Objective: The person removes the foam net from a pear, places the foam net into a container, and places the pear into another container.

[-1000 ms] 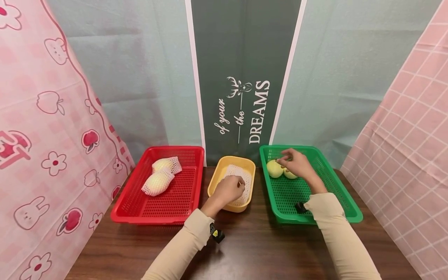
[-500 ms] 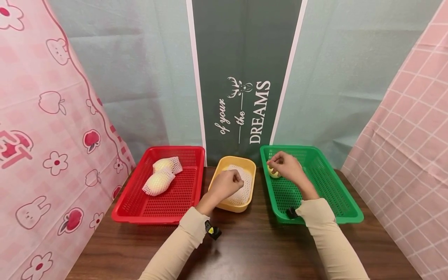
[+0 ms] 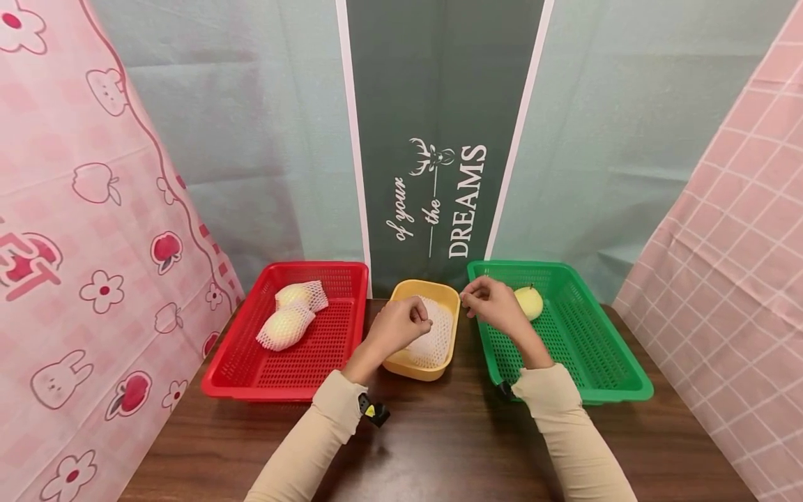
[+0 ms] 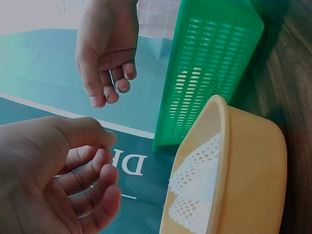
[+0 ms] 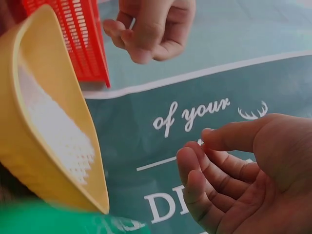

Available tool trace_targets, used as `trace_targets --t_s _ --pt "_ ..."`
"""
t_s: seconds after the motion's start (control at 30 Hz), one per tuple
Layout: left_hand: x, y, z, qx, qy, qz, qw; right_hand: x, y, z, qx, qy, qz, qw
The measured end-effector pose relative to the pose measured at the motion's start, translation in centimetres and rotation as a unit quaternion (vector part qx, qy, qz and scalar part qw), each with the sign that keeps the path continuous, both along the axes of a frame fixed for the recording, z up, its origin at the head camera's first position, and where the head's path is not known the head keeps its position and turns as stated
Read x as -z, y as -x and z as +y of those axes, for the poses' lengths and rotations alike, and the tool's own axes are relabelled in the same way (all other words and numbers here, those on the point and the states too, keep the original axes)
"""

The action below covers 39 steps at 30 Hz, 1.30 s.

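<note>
My left hand [image 3: 396, 326] hovers over the left side of the yellow tray [image 3: 420, 376], fingers loosely curled. In the left wrist view its thumb and fingertips hold nothing. White foam net sleeves [image 3: 433, 338] lie in that tray. My right hand [image 3: 495, 307] is above the left rim of the green basket [image 3: 577, 348]. Its thumb and index tip come close together in the right wrist view, with nothing seen between them. A yellow-green pear [image 3: 529, 302] sits in the green basket, partly behind this hand. Whatever lies directly beneath the hand is hidden.
A red basket [image 3: 301, 376] on the left holds two pears [image 3: 285, 329] in white foam nets. All the containers stand on a brown wooden table [image 3: 433, 439], with a printed cloth [image 3: 439, 104] behind and pink cloths at both sides.
My right hand has moved left, from over the pears to the green basket's left rim, uncovering one pear and covering another's place. My left hand has shifted slightly left and up.
</note>
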<state>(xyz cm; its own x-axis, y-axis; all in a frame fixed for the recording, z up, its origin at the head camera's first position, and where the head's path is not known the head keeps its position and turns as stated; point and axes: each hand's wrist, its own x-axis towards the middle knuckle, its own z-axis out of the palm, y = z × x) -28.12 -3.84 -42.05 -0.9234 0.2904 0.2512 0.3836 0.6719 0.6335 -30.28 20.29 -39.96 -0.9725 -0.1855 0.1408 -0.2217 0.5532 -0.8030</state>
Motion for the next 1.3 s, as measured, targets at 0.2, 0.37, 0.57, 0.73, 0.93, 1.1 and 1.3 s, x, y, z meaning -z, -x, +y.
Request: trace_targets --t_s 0.2,0.37,0.57,0.73,0.93,1.1,1.3 --pt "-0.4 0.3 -0.8 0.009 -0.027 0.011 0.9995 0.1 -0.3 -1.7 -0.003 0.019 0.007 1.000" --pt "-0.6 0.5 -1.6 0.006 -0.038 0.007 0.9993 0.6 -0.6 -3.1 -0.014 0.036 0.005 0.999" --pt "-0.8 0.6 -2.2 0.004 -0.046 0.011 0.9989 1.5 -0.9 -4.5 -0.033 0.056 0.003 0.998" --pt "-1.2 0.7 -2.8 -0.001 -0.065 0.011 0.9978 2.0 -1.1 -5.6 -0.039 0.048 0.001 0.998" --pt "-1.4 1.1 -3.8 0.000 -0.083 0.016 0.9964 2.3 -1.3 -7.1 -0.039 0.035 -0.008 0.999" --pt "-1.4 1.5 -4.7 -0.009 -0.096 0.007 0.9953 2.5 -1.3 -8.2 -0.049 0.029 -0.008 0.998" --pt "-1.7 1.7 -5.5 -0.026 -0.089 0.008 0.9957 3.0 -1.2 -9.4 -0.066 0.033 -0.014 0.997"
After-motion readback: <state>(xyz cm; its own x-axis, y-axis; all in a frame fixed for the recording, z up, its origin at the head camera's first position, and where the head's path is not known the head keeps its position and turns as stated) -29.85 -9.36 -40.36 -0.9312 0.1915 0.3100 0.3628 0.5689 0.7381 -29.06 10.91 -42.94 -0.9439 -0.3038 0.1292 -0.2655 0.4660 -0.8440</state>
